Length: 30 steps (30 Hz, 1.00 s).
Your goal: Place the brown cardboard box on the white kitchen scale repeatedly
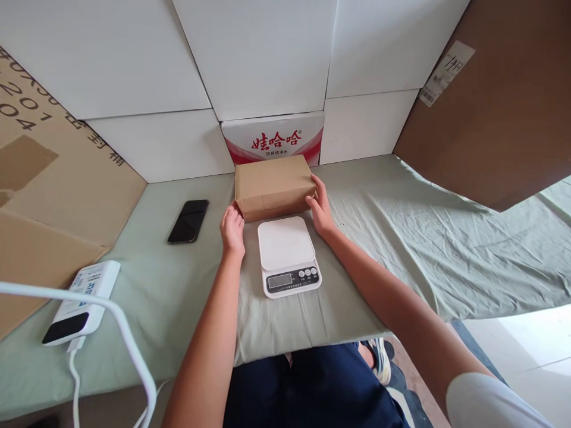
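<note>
A brown cardboard box [272, 185] rests on the green sheet just beyond a white digital kitchen scale [288, 254]. My left hand [232, 229] touches the box's near left corner, fingers curled. My right hand [320, 207] presses against the box's right end, fingers along its side. The box sits between both hands, and its base appears to be on the cloth. The scale's platform is bare and its display faces me.
A black phone [188, 220] lies to the left. A white power bank [82, 302] with a white cable [129, 351] sits at the near left. A red-and-white carton [273, 138] stands behind the box. Cardboard sheets [499, 101] lean at both sides, with white panels [259, 53] behind.
</note>
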Each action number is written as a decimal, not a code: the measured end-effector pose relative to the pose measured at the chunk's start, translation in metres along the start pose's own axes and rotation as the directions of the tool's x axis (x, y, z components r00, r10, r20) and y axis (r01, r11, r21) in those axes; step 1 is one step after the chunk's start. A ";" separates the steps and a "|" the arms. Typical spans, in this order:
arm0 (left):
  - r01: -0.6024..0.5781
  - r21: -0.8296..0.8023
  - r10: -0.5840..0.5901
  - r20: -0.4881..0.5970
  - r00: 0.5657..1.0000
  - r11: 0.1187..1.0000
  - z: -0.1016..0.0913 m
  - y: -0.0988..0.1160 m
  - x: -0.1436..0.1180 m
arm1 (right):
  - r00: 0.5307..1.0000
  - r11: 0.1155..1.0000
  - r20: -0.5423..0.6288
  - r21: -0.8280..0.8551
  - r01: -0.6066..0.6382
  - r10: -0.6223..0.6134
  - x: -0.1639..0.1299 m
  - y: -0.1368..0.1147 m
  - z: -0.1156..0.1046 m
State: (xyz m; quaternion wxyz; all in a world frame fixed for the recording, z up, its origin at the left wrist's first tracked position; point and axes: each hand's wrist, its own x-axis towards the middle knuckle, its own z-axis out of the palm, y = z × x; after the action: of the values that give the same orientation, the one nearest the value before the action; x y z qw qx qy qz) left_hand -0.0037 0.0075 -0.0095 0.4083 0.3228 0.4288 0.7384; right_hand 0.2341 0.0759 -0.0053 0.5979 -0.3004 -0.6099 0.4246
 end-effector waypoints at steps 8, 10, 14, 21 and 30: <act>-0.007 -0.101 -0.021 -0.268 0.963 0.995 -0.035 0.036 0.009 | 0.818 0.961 -0.518 0.235 -0.145 0.250 0.017 0.036 -0.048; 0.000 -0.127 -0.040 -0.309 0.950 0.992 -0.039 0.042 0.009 | 0.814 0.951 -0.510 0.267 -0.157 0.278 0.018 0.036 -0.050; 0.066 -0.105 -0.090 -0.251 0.964 0.992 -0.028 0.035 0.004 | 0.844 0.958 -0.468 0.236 -0.165 0.261 0.015 0.025 -0.039; 0.158 -0.064 -0.164 -0.101 0.981 0.985 -0.010 0.019 -0.003 | 0.839 0.951 -0.466 0.253 -0.177 0.280 0.012 0.014 -0.032; 0.165 -0.065 -0.169 -0.077 0.983 0.984 -0.010 0.019 -0.004 | 0.848 0.946 -0.440 0.261 -0.194 0.295 0.013 0.012 -0.030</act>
State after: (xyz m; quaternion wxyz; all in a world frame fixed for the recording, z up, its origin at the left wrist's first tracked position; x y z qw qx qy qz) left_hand -0.0162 -0.0051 0.0026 0.4601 0.2432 0.4491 0.7263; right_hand 0.2602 0.0974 -0.0119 0.6971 -0.4066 -0.3546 0.4722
